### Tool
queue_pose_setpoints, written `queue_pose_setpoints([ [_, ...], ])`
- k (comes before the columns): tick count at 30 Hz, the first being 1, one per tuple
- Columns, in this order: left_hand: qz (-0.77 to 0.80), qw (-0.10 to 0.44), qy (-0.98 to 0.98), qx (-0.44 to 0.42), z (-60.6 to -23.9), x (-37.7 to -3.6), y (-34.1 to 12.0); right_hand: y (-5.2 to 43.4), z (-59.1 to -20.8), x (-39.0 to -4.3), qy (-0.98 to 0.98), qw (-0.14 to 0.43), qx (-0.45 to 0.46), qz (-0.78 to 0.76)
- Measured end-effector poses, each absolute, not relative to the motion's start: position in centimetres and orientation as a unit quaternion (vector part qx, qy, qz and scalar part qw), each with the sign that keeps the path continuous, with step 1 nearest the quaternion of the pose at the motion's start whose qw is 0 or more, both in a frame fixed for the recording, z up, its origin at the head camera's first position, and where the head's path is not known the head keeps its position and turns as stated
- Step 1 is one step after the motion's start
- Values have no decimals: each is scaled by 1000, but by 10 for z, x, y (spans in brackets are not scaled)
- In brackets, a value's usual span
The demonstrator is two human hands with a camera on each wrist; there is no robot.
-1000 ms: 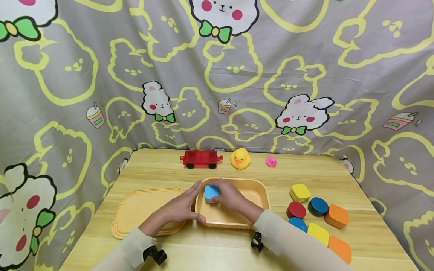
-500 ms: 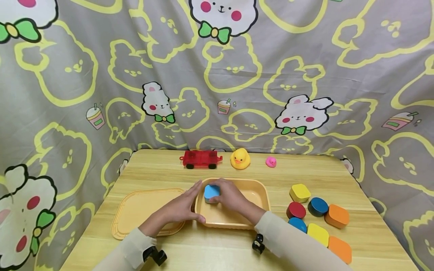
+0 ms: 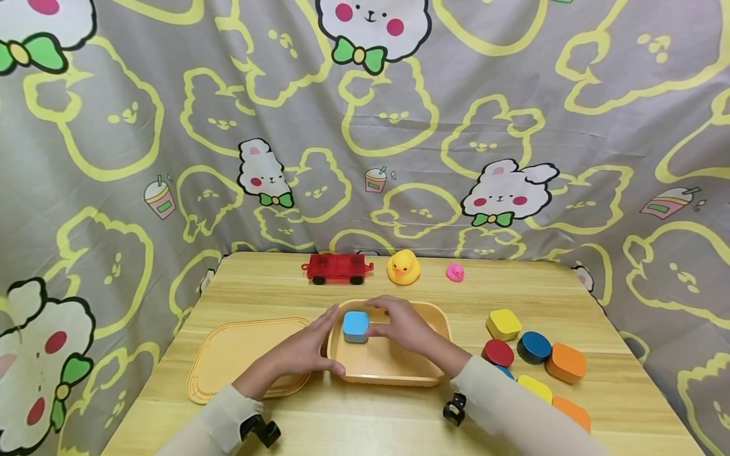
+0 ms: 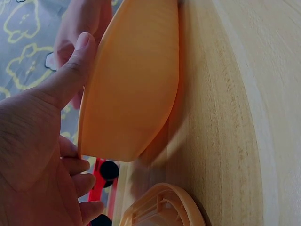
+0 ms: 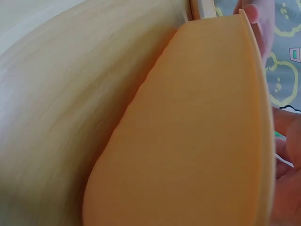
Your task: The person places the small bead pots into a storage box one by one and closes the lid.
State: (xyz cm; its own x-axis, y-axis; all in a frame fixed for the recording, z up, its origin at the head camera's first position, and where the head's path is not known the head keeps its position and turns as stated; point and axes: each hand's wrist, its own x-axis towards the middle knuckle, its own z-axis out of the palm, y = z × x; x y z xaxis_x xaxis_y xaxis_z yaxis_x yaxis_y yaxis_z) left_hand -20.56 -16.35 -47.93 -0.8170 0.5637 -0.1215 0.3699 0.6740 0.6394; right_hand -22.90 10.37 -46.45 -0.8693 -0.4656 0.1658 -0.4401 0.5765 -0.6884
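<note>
A light blue rounded-square block (image 3: 356, 326) sits inside the left end of a peach-coloured plastic box (image 3: 393, 379). My left hand (image 3: 305, 348) holds the box's left end, thumb at the front rim and fingers toward the back corner. In the left wrist view that thumb (image 4: 75, 70) lies along the rim. Over the box, just right of the block, hovers my right hand (image 3: 402, 324) with thumb and fingers spread and nothing between them. The right wrist view shows mostly the box's outer wall (image 5: 197, 117), with part of the right hand (image 5: 288, 146) beyond the rim.
A matching lid (image 3: 245, 358) lies left of the box. Yellow (image 3: 504, 324), red (image 3: 499, 353), dark blue (image 3: 534, 347) and orange blocks (image 3: 566, 363) are grouped at the right. Along the back stand a red toy wagon (image 3: 338, 268), a yellow duck (image 3: 403, 267) and a small pink duck (image 3: 455, 272).
My right hand has let go of the light blue block and moved a little to the right, its fingers spreading. The block stays in place, and the left hand has not moved.
</note>
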Motion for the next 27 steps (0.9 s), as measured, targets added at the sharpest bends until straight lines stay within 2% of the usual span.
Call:
queue_pose_setpoints([
  [27, 306, 147, 903, 265, -478, -203, -163, 219, -442, -205, 910, -35, -217, -350],
])
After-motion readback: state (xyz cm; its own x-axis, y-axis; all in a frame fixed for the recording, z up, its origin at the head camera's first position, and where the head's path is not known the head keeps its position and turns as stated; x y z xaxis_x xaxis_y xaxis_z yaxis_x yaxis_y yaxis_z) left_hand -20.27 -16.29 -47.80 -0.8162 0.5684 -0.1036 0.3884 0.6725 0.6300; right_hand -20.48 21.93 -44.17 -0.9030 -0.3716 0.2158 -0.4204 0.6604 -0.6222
